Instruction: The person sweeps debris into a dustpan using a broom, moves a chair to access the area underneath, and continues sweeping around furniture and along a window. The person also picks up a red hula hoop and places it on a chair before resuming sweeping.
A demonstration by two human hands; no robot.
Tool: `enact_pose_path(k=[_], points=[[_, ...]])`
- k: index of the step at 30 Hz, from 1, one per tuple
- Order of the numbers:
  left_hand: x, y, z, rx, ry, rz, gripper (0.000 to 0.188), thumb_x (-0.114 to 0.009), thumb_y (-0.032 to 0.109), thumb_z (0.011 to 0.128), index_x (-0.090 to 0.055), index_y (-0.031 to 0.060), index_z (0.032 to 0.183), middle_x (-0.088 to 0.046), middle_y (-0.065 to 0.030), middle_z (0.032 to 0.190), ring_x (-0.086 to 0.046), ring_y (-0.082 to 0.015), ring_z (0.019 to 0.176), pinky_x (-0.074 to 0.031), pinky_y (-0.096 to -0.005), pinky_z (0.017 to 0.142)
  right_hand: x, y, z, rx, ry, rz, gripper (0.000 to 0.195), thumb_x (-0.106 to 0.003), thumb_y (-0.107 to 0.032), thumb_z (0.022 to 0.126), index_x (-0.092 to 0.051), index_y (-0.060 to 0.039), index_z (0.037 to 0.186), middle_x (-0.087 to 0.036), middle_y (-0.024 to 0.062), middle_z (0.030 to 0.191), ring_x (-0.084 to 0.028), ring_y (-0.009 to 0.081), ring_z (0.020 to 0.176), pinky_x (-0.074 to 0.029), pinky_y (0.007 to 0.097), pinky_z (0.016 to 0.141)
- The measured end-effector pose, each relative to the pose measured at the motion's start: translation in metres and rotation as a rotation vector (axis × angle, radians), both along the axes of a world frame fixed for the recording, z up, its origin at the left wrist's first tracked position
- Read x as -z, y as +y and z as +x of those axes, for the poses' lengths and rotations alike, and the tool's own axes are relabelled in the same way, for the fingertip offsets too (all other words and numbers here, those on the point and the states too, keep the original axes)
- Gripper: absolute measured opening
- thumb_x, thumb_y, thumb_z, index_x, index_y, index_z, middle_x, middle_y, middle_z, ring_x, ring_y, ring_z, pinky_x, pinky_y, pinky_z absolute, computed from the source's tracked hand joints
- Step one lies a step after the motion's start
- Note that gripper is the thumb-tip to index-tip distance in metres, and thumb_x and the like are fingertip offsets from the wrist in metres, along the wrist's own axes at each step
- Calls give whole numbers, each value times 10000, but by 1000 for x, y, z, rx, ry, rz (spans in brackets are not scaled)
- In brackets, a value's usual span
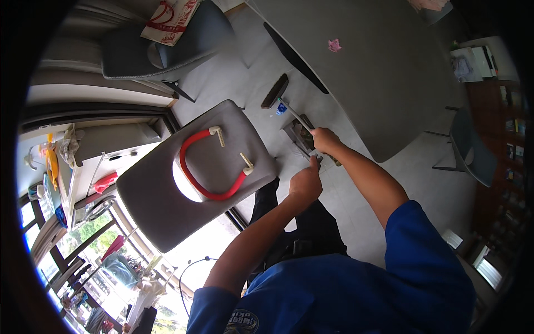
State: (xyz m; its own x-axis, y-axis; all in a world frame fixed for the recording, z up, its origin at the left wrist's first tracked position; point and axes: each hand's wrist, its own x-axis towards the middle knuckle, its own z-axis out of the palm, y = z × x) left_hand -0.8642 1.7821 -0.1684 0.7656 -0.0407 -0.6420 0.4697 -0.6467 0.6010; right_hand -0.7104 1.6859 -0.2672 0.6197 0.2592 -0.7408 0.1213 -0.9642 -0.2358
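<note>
My right hand [326,140] is closed around the handle of a broom [275,91], whose dark bristle head rests on the grey floor. Beside the bristles lies a small blue wrapper [281,109]. My left hand [306,181] grips the upper end of a dustpan's handle, its thumb pointing along it. The dustpan [295,135] is on the floor below my hands, with debris in it, partly hidden by the broom handle and my hands.
Left of my hands stands a grey chair [146,208] with a red curved tube [187,167] on its seat. A large grey table [375,83] with a pink crumpled piece [334,45] is at upper right. Another chair [125,54] holds a printed bag [169,25].
</note>
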Motion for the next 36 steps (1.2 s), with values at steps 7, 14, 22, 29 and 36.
enact_pose_path(k=[7,14,22,29,36], points=[[-9,-14,-51,-44,-150,100,566,-550,178,919,-437,94,1467,-712,-236,831,-699,-451,772,-544,-563,694,-21,-96,-41,82,27,10,425,-544,-114,921,-658,-92,1329,-727,210,1138,-720,365,1023,-567,470,887],[-43,-13,-130,10,-293,122,556,-604,177,915,-488,158,1458,-702,-193,796,-689,-410,715,-541,-526,663,-70,-204,-98,212,50,22,409,-505,-105,943,-663,-107,1320,-733,200,969,-722,343,706,-582,437,685],[-95,-11,-190,-13,-134,115,598,-616,162,914,-472,213,1492,-718,-159,859,-706,-384,738,-569,-493,661,-95,-232,-116,-66,-223,251,366,-535,-166,1004,-648,-117,1349,-717,214,889,-697,399,776,-556,478,700],[-100,-11,-242,-227,-75,9,640,-637,141,925,-456,261,1526,-689,-145,764,-694,-353,647,-564,-468,597,16,-53,-64,-108,-233,365,359,-519,-217,1003,-669,-89,1303,-724,219,1019,-697,415,969,-559,515,831],[-101,-8,-263,-338,-132,-34,615,-681,120,902,-524,236,1486,-719,-140,773,-720,-344,645,-583,-452,580,49,17,-53,-218,-165,191,238,-531,-166,961,-725,-43,1024,-735,198,1050,-713,392,1013,-574,507,865]])
